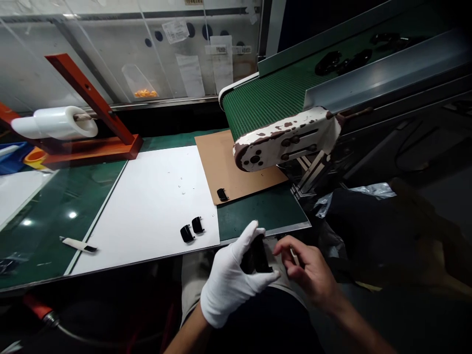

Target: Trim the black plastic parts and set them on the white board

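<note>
One black plastic part (256, 255) sits in the gloved left hand (228, 285), below the front edge of the counter (265, 209) and above the person's lap. The white fabric fingers (248, 236) are grasping it from both sides. The right hand (309, 270) is bare and just beside the part, its fingers half bent and released, holding nothing. Whether the index tip touches the part, I cannot tell.

On the counter a smooth white sheet (147, 206) carries two small black clips (187, 233) near its front edge, with much free surface around them. A third clip (222, 194) lies on a brown cardboard sheet (221, 162). Above the cardboard ends a ribbed green conveyor belt (265, 98), with shiny dark parts (328, 63) on it. Far left stands a blue tray (11, 157); its content is not clear.
</note>
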Demonstrator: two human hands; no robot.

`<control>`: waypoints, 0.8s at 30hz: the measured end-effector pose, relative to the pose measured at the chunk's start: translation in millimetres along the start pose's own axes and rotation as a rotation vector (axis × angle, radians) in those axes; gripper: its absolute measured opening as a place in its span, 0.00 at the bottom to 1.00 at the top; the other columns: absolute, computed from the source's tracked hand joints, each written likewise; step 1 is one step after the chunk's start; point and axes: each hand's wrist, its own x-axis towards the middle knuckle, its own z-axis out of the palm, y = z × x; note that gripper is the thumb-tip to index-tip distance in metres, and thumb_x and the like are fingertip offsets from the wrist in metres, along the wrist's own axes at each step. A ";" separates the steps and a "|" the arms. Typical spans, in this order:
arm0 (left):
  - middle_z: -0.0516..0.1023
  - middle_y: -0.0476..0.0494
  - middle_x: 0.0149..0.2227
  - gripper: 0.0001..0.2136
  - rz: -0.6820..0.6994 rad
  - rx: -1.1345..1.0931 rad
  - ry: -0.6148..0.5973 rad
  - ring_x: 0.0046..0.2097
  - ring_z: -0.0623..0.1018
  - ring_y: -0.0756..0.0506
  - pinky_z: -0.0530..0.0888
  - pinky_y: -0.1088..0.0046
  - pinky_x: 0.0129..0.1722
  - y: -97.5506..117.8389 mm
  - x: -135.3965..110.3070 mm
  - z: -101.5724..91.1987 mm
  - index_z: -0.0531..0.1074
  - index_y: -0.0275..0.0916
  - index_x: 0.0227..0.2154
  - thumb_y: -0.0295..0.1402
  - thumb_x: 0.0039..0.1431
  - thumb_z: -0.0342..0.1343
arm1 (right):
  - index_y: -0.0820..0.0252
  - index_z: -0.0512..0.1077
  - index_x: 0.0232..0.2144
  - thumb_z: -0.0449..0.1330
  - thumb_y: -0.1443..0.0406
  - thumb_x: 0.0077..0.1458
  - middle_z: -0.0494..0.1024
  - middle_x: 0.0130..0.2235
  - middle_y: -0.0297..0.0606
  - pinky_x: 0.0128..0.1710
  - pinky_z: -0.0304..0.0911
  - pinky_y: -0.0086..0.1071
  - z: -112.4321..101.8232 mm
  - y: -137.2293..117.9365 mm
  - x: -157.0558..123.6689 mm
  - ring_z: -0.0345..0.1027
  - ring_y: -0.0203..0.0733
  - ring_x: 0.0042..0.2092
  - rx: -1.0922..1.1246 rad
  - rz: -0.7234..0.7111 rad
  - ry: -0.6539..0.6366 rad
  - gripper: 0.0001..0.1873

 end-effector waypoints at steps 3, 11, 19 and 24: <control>0.75 0.43 0.51 0.41 0.029 0.174 0.044 0.48 0.78 0.42 0.74 0.70 0.52 0.3 -0.3 -2.9 0.56 0.44 0.62 0.32 0.45 0.68 | 0.59 0.70 0.41 0.53 0.44 0.55 0.72 0.26 0.33 0.18 0.46 0.28 14.3 12.9 -8.2 0.52 0.31 0.19 0.270 0.109 0.142 0.26; 0.74 0.42 0.53 0.41 0.071 0.248 0.028 0.51 0.77 0.42 0.72 0.70 0.54 -3.7 -2.5 -6.4 0.53 0.45 0.63 0.36 0.47 0.68 | 0.57 0.79 0.29 0.61 0.55 0.53 0.76 0.21 0.34 0.18 0.52 0.29 25.6 5.7 -16.2 0.61 0.35 0.19 0.147 0.127 0.181 0.13; 0.75 0.39 0.52 0.42 0.056 0.309 -0.029 0.50 0.78 0.41 0.74 0.68 0.52 -11.5 -3.2 -2.9 0.53 0.43 0.63 0.37 0.47 0.68 | 0.56 0.79 0.30 0.62 0.56 0.53 0.82 0.30 0.38 0.30 0.65 0.33 23.0 12.6 -15.8 0.74 0.44 0.32 0.121 0.152 0.156 0.11; 0.72 0.38 0.56 0.33 0.004 0.465 0.038 0.54 0.74 0.40 0.71 0.67 0.55 -33.9 -2.3 -37.9 0.57 0.40 0.61 0.36 0.54 0.62 | 0.57 0.69 0.48 0.58 0.50 0.55 0.74 0.27 0.34 0.22 0.58 0.28 44.2 29.4 -24.4 0.63 0.34 0.23 0.434 0.345 0.112 0.24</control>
